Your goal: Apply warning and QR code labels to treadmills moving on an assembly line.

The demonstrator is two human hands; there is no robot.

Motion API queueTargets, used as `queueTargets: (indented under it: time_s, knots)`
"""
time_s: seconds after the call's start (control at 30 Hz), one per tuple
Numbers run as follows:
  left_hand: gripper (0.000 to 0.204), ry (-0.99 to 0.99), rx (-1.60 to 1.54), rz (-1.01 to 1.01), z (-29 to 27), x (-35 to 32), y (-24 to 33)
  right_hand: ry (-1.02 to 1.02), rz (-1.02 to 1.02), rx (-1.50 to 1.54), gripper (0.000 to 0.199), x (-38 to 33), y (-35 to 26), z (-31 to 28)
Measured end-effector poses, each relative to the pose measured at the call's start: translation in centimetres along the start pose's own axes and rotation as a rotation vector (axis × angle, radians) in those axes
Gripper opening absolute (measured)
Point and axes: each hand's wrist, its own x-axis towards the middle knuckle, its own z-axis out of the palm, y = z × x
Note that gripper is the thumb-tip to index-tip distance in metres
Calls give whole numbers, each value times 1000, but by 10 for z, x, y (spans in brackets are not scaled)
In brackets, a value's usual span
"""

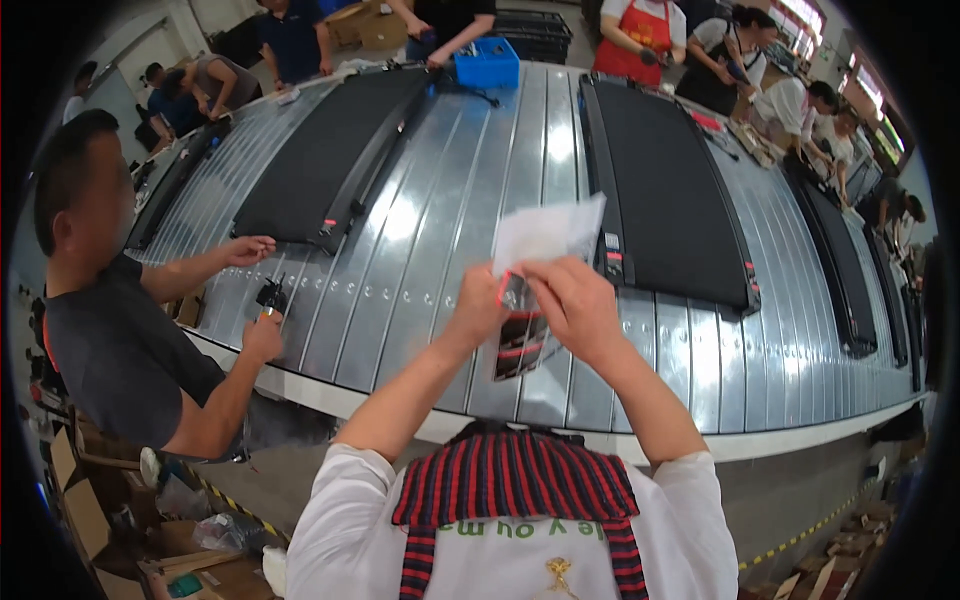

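Note:
Both my hands are raised in front of me over the slatted metal conveyor (440,240). My left hand (478,305) and my right hand (575,305) pinch the top of a small clear plastic bag (520,345) that hangs between them. The bag holds small red and black parts. A white paper sheet (548,232) sticks up above my fingers. Just beyond my right hand lies a long black flat panel (665,190) on the conveyor.
A second black panel (325,160) lies at the left of the conveyor. A person in a dark grey shirt at the left holds a small black tool (270,297) at the conveyor edge. A blue bin (488,62) stands at the far side, where several people work. Cardboard boxes (80,500) sit on the floor.

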Motion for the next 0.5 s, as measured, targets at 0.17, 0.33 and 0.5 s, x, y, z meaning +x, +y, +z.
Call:
queueTargets:
  time_s: [0.17, 0.33, 0.5]
  knots:
    - [21, -52, -9, -134, -7, -5, 0, -54, -32, 26, 17, 7, -8, 5]
    - [35, 93, -122, -286, -24, -5, 3, -151, -48, 36, 16, -3, -11, 8]
    - [33, 90, -5, -457, -61, -21, 14, 199, 261, 65, 46, -10, 20, -17]
